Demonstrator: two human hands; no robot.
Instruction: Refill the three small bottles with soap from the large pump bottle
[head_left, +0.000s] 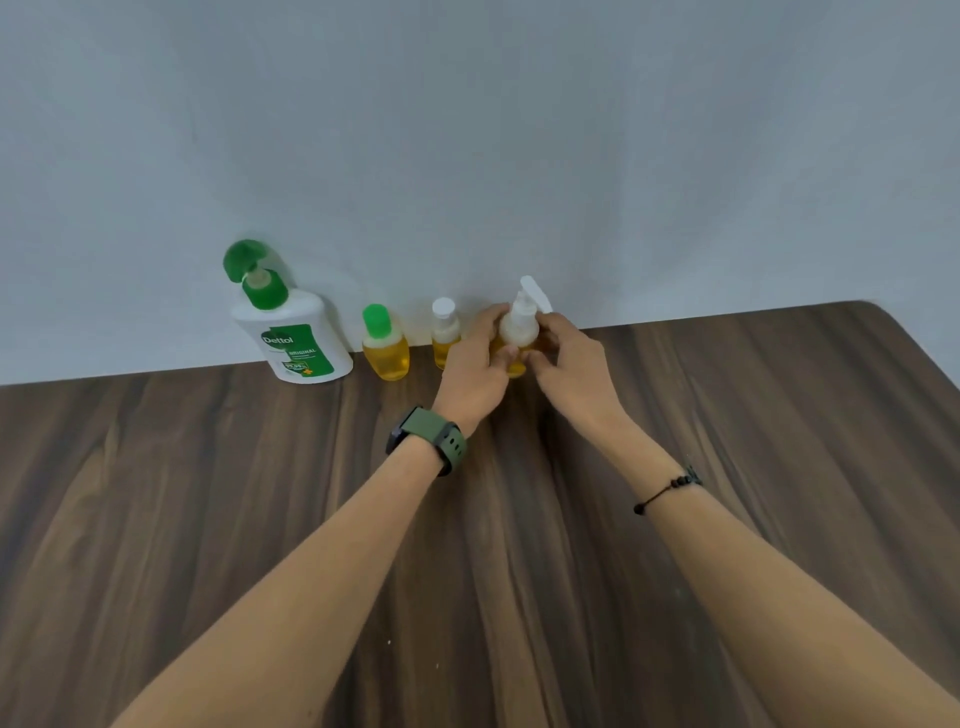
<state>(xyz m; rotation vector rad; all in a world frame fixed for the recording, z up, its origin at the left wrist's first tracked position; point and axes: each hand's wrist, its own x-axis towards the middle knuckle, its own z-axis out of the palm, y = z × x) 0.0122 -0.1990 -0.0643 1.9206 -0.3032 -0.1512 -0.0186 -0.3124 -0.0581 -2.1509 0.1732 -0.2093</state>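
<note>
**Both hands on the small pump bottle at the back of the table**

Head view: a dark wood-grain table (208, 519) runs up to a plain grey wall (467, 130). Along the wall stands a row of four bottles. At the left end is the large pump bottle (293, 332), white with a green label and a green pump head, leaning slightly in this wide-angle view. Just to its right stands a small bottle with a green cap (385, 345), holding yellow liquid up to about its shoulder. Next comes a small bottle with a white cap (445, 332), its lower part yellow and partly hidden behind the left hand.

At the right end of the row is a small bottle with a white pump top (519, 322), also with yellow liquid in its lower part. The left hand (475, 364) wraps around it from the left, fingers curled behind the body and the thumb across the front. The right hand (563, 358) grips it from the right, fingers bent against the side of the bottle just below the pump collar. Whether the bottle's base rests on the table or is lifted cannot be told, because the hands cover it.

The left wrist wears a watch with a green strap (427, 439); the right wrist wears a thin black beaded bracelet (667, 488).
</note>
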